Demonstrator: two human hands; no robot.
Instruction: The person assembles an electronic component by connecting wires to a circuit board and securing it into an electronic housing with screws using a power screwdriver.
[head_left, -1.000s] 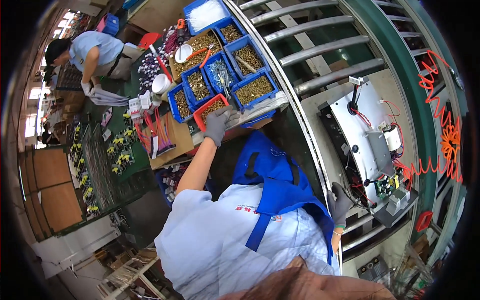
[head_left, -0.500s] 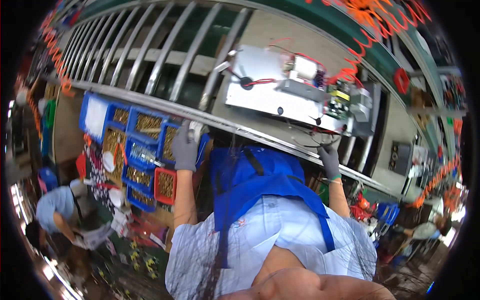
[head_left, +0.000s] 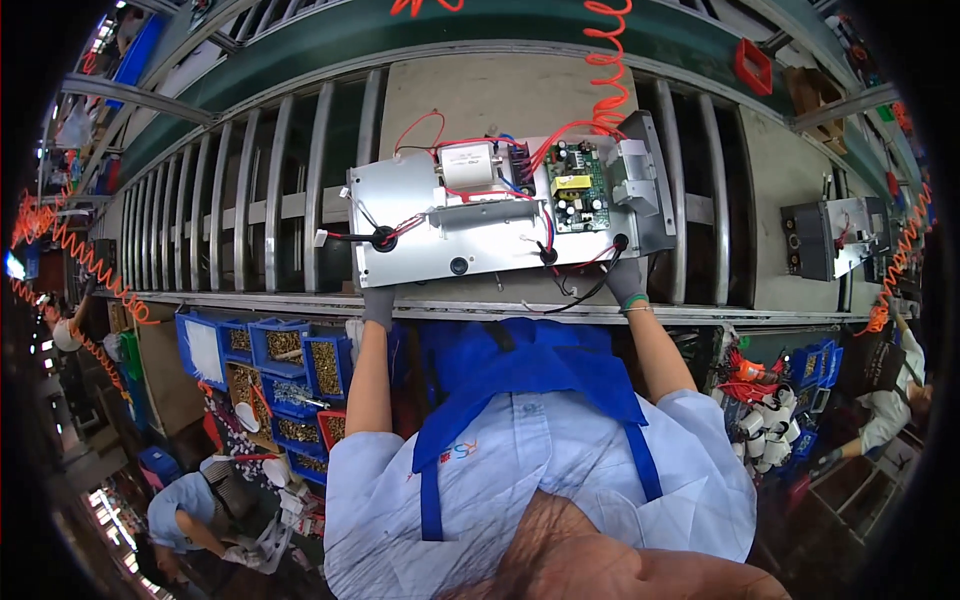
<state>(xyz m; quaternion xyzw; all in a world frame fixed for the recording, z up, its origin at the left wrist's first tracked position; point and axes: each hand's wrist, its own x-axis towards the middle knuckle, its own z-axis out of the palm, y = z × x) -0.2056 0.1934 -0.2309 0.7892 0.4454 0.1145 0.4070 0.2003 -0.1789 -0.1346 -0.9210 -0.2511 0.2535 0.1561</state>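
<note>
A white metal chassis plate lies on the grey board over the roller conveyor. It bears a white cylindrical capacitor, a green circuit board with a yellow transformer, and a grey bracket. Red, blue and black wires run between these parts. My left hand, in a grey glove, grips the plate's near left corner, its fingertips hidden underneath. At the near right edge my right hand, also gloved, is closed on the plate below the black cable; its fingers are partly hidden.
Blue bins of brass-coloured screws stand at the left below the conveyor rail. Another metal unit sits farther right. Orange coiled hoses hang overhead. White parts are heaped at lower right. A co-worker bends at lower left.
My left hand has left the screw bins, where it held something silvery, and now grips the plate's left corner. My right hand has gone from the dangling wires to the plate's edge. The view has shifted.
</note>
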